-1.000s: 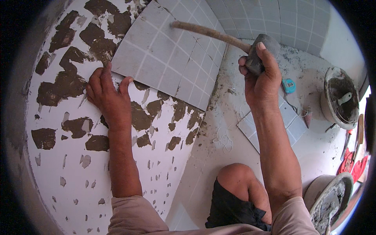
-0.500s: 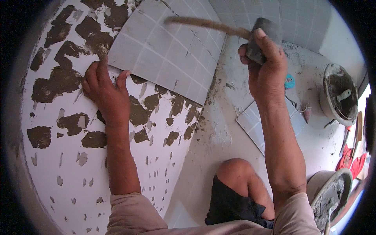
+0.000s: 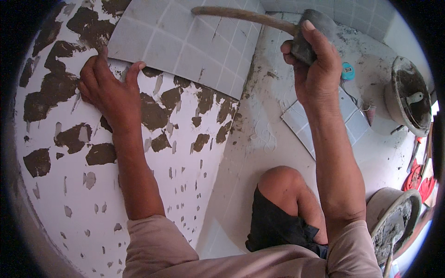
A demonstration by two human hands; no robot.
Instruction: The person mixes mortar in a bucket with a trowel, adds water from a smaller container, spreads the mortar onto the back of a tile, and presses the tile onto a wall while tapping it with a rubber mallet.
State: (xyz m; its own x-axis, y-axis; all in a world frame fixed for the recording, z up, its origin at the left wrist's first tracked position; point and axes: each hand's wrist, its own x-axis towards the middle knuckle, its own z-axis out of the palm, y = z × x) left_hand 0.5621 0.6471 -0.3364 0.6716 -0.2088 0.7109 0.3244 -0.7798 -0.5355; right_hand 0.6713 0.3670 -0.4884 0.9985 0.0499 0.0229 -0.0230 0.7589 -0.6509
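Observation:
A large grey tile (image 3: 185, 48), patterned in squares, lies against the white wall (image 3: 160, 185), which is dabbed with brown mortar (image 3: 155, 113). My left hand (image 3: 111, 88) is open at the tile's lower left corner, its thumb along the bottom edge and its fingers spread beside the tile. My right hand (image 3: 320, 69) grips a mallet (image 3: 313, 37) by its dark head, thumb on top. The mallet's wooden handle points left across the front of the tile; whether it touches the surface I cannot tell.
A loose tile (image 3: 301, 125) lies on the floor below my right forearm. Nearby are a blue tape measure (image 3: 348, 71) and a cone-shaped plumb bob (image 3: 370, 115). At right stand a bucket (image 3: 394, 95) and a second bucket of wet mortar (image 3: 378, 204), with red gloves (image 3: 412, 178) between them.
The view has shifted, so the wall and tile sit higher and further left. My right hand still grips the mallet head, and my left hand stays at the tile's corner.

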